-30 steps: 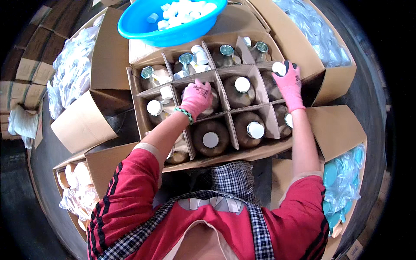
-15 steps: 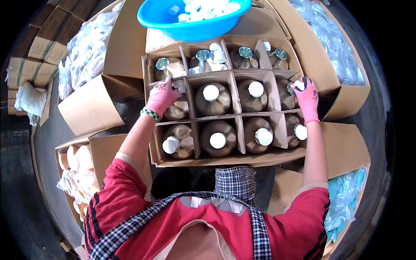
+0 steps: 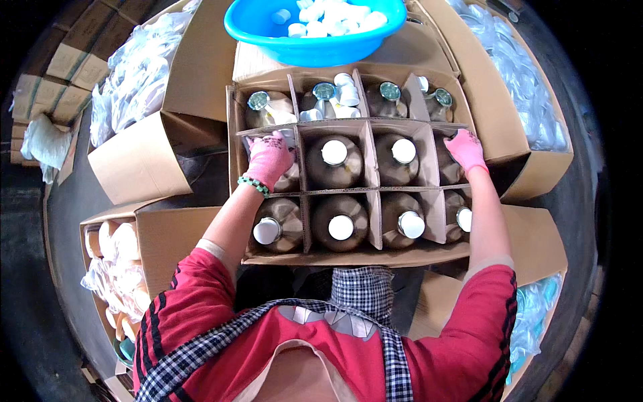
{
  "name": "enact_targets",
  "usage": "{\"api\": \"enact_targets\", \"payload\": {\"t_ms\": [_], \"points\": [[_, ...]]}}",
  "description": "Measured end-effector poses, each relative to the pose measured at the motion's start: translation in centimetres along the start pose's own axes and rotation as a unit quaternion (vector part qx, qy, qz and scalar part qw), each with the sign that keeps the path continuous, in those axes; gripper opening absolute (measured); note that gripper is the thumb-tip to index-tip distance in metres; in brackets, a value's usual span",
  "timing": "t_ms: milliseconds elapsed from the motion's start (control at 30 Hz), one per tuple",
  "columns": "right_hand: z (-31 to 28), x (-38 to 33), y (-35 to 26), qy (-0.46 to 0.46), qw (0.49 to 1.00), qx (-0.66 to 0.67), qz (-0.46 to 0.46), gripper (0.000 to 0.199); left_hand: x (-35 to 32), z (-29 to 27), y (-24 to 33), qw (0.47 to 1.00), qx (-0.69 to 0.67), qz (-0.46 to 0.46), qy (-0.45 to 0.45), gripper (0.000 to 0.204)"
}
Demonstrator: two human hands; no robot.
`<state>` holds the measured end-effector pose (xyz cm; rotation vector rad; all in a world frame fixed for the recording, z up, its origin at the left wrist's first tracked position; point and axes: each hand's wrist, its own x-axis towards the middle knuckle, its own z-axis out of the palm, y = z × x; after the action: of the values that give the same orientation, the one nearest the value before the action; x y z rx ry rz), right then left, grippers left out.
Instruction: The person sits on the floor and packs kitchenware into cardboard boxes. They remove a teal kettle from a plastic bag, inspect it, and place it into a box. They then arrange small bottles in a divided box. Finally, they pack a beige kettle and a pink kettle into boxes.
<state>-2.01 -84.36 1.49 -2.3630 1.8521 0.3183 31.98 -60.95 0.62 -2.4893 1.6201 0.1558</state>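
Large clear bottles stand in the divided cardboard box (image 3: 358, 259) before me. My left hand (image 3: 270, 159), in a pink glove, is closed over the neck of the leftmost middle-row bottle; a bit of white cap (image 3: 288, 136) shows beside its fingers. At the rightmost middle-row bottle (image 3: 447, 161), my right hand (image 3: 467, 149), gloved alike, has its fingers curled round the top and hides the cap. Between them, two bottles wear white caps, one on this bottle (image 3: 334, 153). The near-row bottles are capped too. Far-row bottles show uncapped greenish mouths (image 3: 258, 100), with loose white caps (image 3: 346, 90) lying among them.
A blue basin (image 3: 315, 50) of white caps stands beyond the box. Open cartons with plastic-wrapped parts flank me: clear ones far left (image 3: 144, 74) and far right (image 3: 499, 67), peach ones near left (image 3: 120, 268), teal ones near right (image 3: 536, 315). Stacked cartons (image 3: 50, 100) stand farther left.
My left hand has shifted right and slightly down, now covering more of its bottle's top. The right hand has turned over its bottle, hiding the white cap seen before. The whole view has shifted slightly.
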Motion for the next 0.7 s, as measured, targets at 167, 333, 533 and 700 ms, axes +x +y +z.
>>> {"api": "enact_targets", "payload": {"t_ms": [167,333,533,700], "points": [[1.7,2.1,0.2,0.038,0.995,0.029,0.085,0.038,1.8,-1.1,0.0,0.988,-0.109,-0.045,-0.101,0.041],[1.0,-0.4,-1.2,0.088,0.988,0.049,0.118,0.041,-0.1,-1.7,-1.4,0.962,-0.265,-0.058,0.013,0.042],[0.1,-1.4,-1.9,0.081,0.987,0.041,0.132,0.046,3.4,-2.7,-6.7,0.805,-0.559,0.011,0.198,0.053],[0.8,-1.2,-1.6,0.106,0.986,0.044,0.119,0.043,7.5,-3.6,-7.8,0.929,-0.314,-0.121,0.155,0.063]]}}
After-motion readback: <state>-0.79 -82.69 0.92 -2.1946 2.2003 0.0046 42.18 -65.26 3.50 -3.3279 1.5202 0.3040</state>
